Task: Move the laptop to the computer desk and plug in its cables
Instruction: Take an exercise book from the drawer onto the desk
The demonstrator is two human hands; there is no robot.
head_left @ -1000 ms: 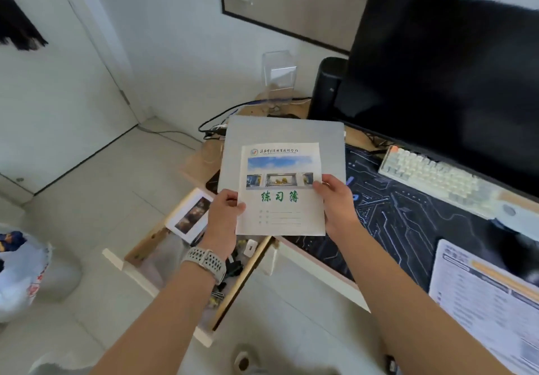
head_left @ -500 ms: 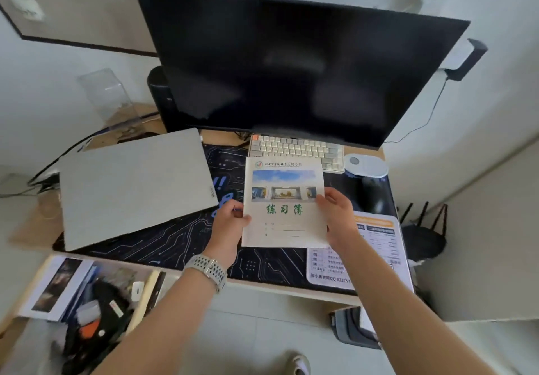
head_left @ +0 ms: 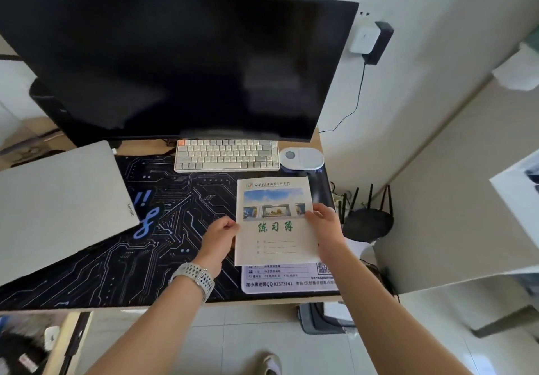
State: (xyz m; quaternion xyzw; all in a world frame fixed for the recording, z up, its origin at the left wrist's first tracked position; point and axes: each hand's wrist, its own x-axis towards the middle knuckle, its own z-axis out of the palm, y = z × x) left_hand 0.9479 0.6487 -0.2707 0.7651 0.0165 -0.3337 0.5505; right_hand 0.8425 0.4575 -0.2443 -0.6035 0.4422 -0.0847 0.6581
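A closed grey laptop lies on the left part of the dark circuit-pattern desk mat. Both hands hold an exercise book with green characters on its cover, over the mat's right part. My left hand grips its left edge, and my right hand grips its right edge. The book sits above a printed sheet on the mat. No laptop cable is visible in either hand.
A large black monitor stands at the back, with a white keyboard and a white oval device in front. A wall adapter with a cord hangs right. A black router stands beyond the desk's right edge. An open drawer shows lower left.
Both hands carried the exercise book rightwards, from on top of the laptop to over the printed sheet. The laptop stayed on the left of the mat. My view swung right.
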